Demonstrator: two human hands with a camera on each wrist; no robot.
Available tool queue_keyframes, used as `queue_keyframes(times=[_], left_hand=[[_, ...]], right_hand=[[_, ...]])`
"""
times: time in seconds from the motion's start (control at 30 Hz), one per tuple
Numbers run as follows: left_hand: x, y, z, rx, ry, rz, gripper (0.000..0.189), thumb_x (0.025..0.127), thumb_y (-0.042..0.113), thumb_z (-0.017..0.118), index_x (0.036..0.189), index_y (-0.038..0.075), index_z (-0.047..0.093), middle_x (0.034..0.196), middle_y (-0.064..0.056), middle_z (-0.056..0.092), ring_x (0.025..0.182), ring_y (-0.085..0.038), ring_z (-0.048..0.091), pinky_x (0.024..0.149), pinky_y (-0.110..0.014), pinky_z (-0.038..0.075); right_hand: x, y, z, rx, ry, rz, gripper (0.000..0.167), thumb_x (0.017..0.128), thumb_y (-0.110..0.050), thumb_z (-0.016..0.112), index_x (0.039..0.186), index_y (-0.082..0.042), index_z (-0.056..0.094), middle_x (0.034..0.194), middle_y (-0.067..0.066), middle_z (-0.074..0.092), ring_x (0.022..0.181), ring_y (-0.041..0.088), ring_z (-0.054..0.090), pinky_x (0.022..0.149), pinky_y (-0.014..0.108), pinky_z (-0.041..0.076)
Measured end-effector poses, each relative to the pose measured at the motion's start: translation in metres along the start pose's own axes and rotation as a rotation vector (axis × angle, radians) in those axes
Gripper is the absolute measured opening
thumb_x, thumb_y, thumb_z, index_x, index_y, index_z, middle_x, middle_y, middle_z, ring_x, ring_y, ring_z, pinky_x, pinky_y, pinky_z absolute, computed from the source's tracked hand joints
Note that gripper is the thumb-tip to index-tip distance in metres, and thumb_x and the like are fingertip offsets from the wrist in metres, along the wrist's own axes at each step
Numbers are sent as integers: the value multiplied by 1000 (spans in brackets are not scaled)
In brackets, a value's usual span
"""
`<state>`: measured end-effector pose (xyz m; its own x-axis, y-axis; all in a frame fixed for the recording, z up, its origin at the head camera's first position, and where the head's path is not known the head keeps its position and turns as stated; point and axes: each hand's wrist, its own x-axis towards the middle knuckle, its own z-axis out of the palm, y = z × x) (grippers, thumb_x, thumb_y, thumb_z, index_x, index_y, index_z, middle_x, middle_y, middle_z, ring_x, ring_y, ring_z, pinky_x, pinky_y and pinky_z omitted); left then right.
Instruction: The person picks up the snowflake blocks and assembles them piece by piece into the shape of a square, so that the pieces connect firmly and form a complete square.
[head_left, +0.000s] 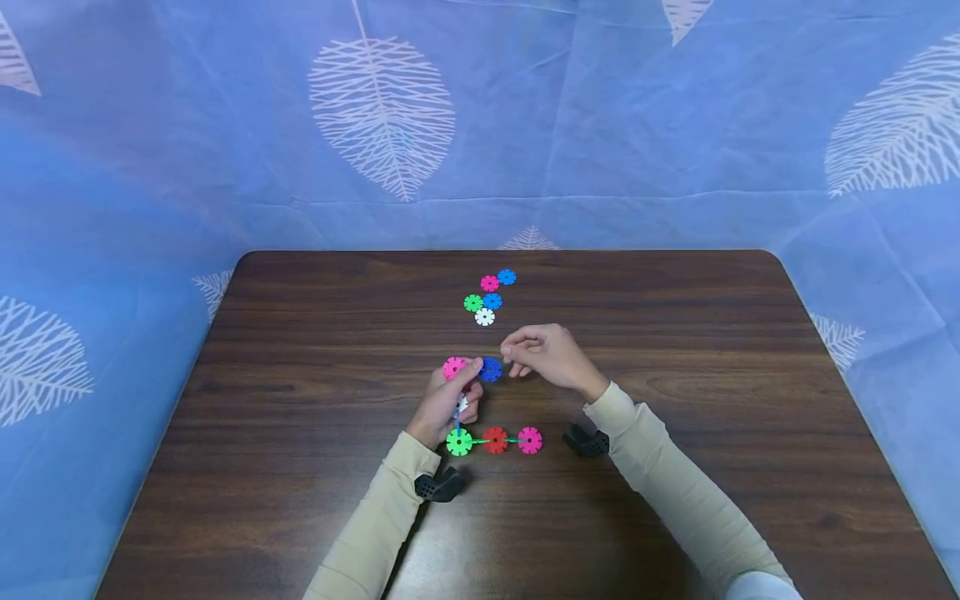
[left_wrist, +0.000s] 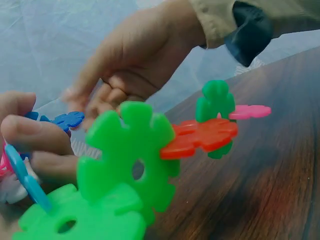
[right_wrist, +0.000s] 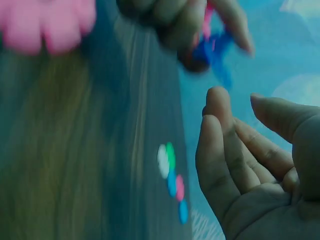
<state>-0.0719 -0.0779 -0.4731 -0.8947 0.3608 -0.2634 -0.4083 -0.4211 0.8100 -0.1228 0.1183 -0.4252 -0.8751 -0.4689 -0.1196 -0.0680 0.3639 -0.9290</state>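
Note:
My left hand [head_left: 442, 402] grips a linked chain of notched plastic discs, the thumb lying by a pink disc [head_left: 453, 367]. A blue disc [head_left: 491, 369] sticks out past the thumb tip toward the right. Lower in the chain a white disc [head_left: 462, 404] is partly hidden by the fingers. From a green disc [head_left: 459, 442] at the corner, the chain runs right through a red disc [head_left: 495, 440] to a pink end disc [head_left: 530, 440]. Green connecting discs [left_wrist: 216, 102] stand between them. Just right of the blue disc, my right hand [head_left: 551, 357] holds nothing, its thumb and fingertips apart.
Beyond the hands, several loose discs lie on the dark wooden table [head_left: 315, 350]: a white disc [head_left: 484, 317], a green disc [head_left: 472, 303], a pink disc [head_left: 489, 283] and blue ones [head_left: 507, 277]. A blue leaf-patterned cloth [head_left: 510, 125] hangs behind the table.

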Motion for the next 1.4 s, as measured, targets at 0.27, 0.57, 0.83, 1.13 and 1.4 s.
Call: queue_keyframes(times=[0.27,0.57,0.83,1.13,1.4], left_hand=[[-2,0,-5,-13,21,1,31,93,36,60,74,15,47,51,8,35,32,-1,32,35,-17,20],[-4,0,-7,5,54,8,24,92,33,60,81,13,56,56,6,51,32,-1,33,36,-18,20],[-5,4,-7,-11,71,27,18,92,31,60,93,13,61,67,3,65,34,-3,37,37,-18,26],[-3,8,-10,-101,25,12,9,94,19,54,86,14,55,62,2,63,37,-3,38,36,-16,27],[-1,9,-14,-71,-7,51,9,93,19,54,88,12,55,62,4,64,34,-1,36,35,-17,22]], right_hand=[[44,31,-25,-277,189,91,19,93,-17,60,100,0,67,86,16,72,69,21,69,68,35,58],[98,44,-39,-415,300,168,30,93,-18,59,116,2,61,100,18,69,93,29,65,91,43,50],[122,44,-42,-564,246,193,41,94,-25,60,130,-7,56,93,12,61,85,26,54,85,42,48],[129,40,-37,-695,250,170,40,92,-28,61,128,-10,59,105,16,60,91,28,54,73,41,47],[131,40,-36,-607,291,155,34,90,-23,65,120,-6,63,106,15,58,97,29,56,84,43,49]])
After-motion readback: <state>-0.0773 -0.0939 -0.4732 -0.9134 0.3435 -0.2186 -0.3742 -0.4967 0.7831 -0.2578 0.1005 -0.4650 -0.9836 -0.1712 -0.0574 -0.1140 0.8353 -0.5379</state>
